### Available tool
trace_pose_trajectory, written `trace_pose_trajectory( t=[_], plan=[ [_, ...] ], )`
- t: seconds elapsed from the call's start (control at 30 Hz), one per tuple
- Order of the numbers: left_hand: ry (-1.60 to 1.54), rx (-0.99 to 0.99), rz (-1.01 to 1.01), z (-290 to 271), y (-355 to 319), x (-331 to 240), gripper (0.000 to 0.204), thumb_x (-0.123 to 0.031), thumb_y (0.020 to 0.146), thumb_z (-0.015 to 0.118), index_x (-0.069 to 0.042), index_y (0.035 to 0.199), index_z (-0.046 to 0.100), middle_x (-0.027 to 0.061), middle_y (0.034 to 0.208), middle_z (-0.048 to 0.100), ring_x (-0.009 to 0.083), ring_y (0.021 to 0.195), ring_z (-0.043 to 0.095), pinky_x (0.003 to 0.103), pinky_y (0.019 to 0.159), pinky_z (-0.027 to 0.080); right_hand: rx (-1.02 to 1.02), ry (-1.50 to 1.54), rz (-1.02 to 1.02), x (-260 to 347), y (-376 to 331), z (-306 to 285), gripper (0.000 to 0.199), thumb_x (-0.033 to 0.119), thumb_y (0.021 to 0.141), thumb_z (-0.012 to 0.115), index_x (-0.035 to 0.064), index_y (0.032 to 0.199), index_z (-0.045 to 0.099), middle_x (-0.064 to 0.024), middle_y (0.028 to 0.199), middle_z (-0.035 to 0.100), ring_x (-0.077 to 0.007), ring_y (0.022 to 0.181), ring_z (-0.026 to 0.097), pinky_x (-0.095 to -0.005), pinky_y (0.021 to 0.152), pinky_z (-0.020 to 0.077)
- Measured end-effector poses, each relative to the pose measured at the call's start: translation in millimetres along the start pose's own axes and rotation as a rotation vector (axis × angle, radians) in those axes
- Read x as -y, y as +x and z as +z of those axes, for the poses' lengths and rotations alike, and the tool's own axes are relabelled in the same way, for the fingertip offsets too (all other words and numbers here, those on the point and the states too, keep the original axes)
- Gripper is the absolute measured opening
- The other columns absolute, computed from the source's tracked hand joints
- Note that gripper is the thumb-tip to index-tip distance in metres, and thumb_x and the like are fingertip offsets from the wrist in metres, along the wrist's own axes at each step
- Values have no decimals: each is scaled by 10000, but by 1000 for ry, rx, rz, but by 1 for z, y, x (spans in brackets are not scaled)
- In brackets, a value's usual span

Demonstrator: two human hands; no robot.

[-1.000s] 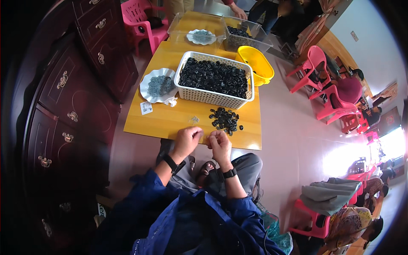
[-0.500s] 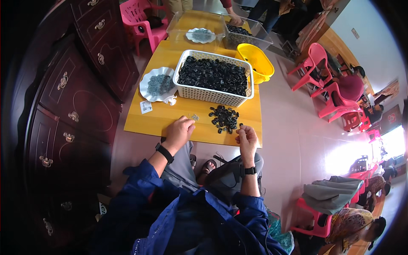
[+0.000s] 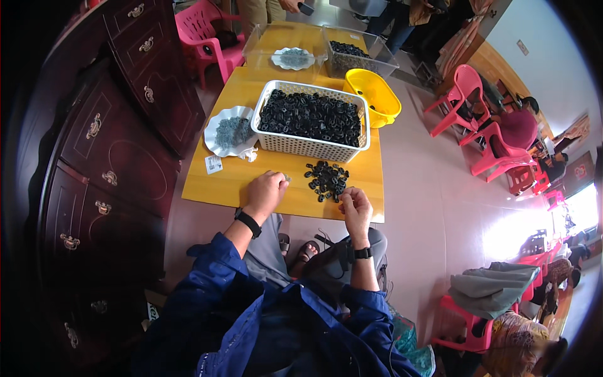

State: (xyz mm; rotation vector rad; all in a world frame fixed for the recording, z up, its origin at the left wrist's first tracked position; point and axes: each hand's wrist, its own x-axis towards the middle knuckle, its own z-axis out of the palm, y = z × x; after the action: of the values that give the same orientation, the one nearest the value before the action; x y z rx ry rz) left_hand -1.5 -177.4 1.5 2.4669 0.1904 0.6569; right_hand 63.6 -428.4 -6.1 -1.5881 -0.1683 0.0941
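My left hand [image 3: 266, 192] is closed above the near part of the yellow table [image 3: 235, 185]. A tiny pale bit shows by its fingertips, too small to name. At the near right, my right hand [image 3: 357, 208] has thumb and fingers pinched together, next to a loose pile of small black oval pieces [image 3: 326, 180]; whatever sits in the pinch is hidden. Behind the pile stands a white perforated basket [image 3: 308, 147] filled with many more such pieces. To its left lies a white wavy-rimmed plate [image 3: 212, 135] with small grey-green bits.
A white label card [image 3: 213, 164] lies near the plate. A yellow tub [image 3: 389, 103] stands right of the basket. Farther back are a clear bin [image 3: 383, 63] with black pieces and a second plate [image 3: 294, 65]. A dark wooden cabinet [image 3: 119, 151] flanks the left; pink chairs [image 3: 468, 94] line the right.
My right hand has moved left to the pile's edge; the black piece earlier at its fingertips no longer shows. The far co-worker's hand has left the clear bin and holds a dark object.
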Motion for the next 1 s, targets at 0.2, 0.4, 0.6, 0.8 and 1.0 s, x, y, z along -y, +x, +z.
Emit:
trace_pose_trajectory(
  t=[0.2, 0.4, 0.6, 0.8, 1.0],
  plan=[
    [10, 2, -9, 2, 0, 1, 105, -155, 815, 741, -85, 809, 662, 93, 830, 688, 324, 782, 673, 441, 660, 540, 35, 2, -17, -2, 0, 5, 74, 64, 974, 613, 27, 1031, 643, -5, 854, 676, -61, 654, 577, -204, 614, 491],
    [1, 19, -18, 1, 4, -5, 104, -165, 830, 736, -85, 826, 670, 101, 848, 689, 335, 792, 672, 445, 666, 541, 23, -30, -49, -5, 2, 4, 80, 62, 972, 615, 20, 1032, 647, 0, 871, 679, -58, 713, 594, -200, 654, 494],
    [-7, -12, 13, 8, 8, 0, 114, -142, 830, 730, -65, 809, 649, 111, 816, 678, 338, 776, 665, 442, 668, 534, 32, -178, -99, -12, 1, 5, 74, 49, 968, 609, 11, 1019, 647, -4, 885, 686, -65, 816, 635, -196, 718, 487],
    [165, 18, 93, 17, 0, 7, 101, -156, 905, 615, -63, 936, 591, 149, 880, 665, 374, 758, 676, 491, 648, 545, -5, -135, -143, -11, -6, 10, 123, 99, 944, 646, 1, 1011, 678, -33, 824, 720, -66, 685, 631, -227, 643, 504],
    [240, 59, 137, 17, -1, 10, 124, -176, 931, 587, -54, 949, 587, 147, 876, 673, 347, 754, 690, 467, 650, 561, 72, -70, -81, 1, -18, 20, 82, 80, 966, 621, 17, 1008, 654, -14, 846, 696, -63, 683, 606, -209, 625, 502]
  ],
)
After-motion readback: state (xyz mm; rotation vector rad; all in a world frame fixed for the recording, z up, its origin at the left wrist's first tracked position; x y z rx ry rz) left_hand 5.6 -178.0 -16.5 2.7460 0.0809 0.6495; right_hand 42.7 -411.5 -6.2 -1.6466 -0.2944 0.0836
